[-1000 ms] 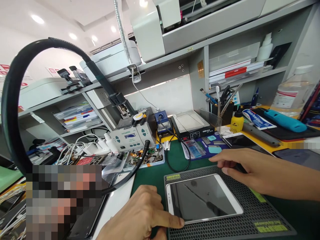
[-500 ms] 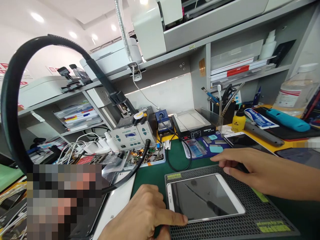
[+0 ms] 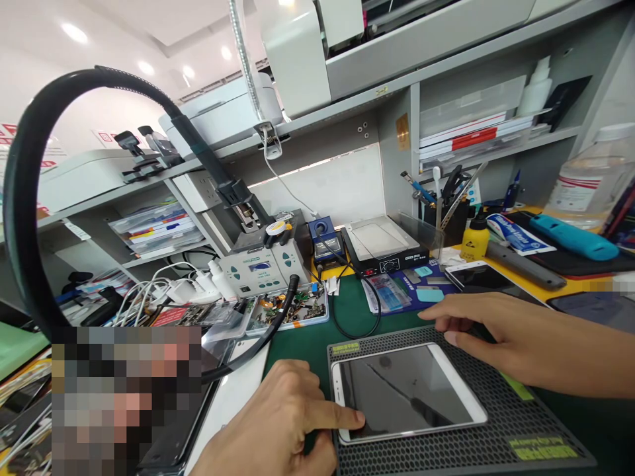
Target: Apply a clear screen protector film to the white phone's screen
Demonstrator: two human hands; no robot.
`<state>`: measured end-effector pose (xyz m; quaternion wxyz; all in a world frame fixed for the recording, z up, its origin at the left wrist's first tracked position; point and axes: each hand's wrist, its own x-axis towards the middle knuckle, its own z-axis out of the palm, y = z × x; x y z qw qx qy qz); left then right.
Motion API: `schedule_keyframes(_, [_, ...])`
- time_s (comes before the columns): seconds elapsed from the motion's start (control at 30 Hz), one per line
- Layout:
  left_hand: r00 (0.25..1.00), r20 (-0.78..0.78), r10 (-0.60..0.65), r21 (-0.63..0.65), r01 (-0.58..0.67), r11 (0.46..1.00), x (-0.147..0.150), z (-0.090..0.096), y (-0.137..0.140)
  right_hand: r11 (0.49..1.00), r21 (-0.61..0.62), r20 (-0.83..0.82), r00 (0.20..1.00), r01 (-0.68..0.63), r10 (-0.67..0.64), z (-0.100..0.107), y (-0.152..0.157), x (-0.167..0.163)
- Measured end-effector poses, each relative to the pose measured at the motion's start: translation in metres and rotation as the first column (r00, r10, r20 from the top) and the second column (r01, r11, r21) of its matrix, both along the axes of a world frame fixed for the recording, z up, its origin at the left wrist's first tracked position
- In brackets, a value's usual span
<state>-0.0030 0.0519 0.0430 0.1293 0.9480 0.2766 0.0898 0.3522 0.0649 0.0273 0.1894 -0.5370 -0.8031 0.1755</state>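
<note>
A white-framed smartphone [image 3: 411, 390] with a dark, reflective screen lies face up on a black perforated mat [image 3: 526, 426] with yellow-green labels. My left hand [image 3: 282, 420] is at the phone's near left corner. Its index finger is stretched out, with the tip on the lower left of the screen, while the other fingers curl under and the thumb stays apart. Over the far right part of the mat is my right hand [image 3: 491, 330], palm down, fingers loosely bent and apart from the thumb. It holds nothing and is clear of the phone.
Behind the mat are a parts tray [image 3: 310, 314], a soldering station [image 3: 268, 264], a hot plate [image 3: 381, 244] and a yellow bottle [image 3: 475, 238]. A black hose [image 3: 24, 172] arches at left. Another white phone [image 3: 483, 276] lies beyond my right hand.
My left index fingertip has moved from the phone's near edge slightly left and up onto the screen. My right hand and the phone stay in place.
</note>
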Motion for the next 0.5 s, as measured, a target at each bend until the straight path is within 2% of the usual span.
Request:
schedule_keyframes(0.23, [1.0,0.01,0.006,0.029,-0.006,1.0,0.0003,0.002,0.0024,1.0,-0.015,-0.003,1.0,-0.007,0.007,-0.0054,0.0005,0.0035])
schedule_keyframes(0.5, [0.998,-0.005,0.06,0.058,-0.059,0.997,0.0003,0.0015,0.0036,0.999,-0.04,0.004,1.0,-0.016,0.016,0.0027,-0.0007,-0.0016])
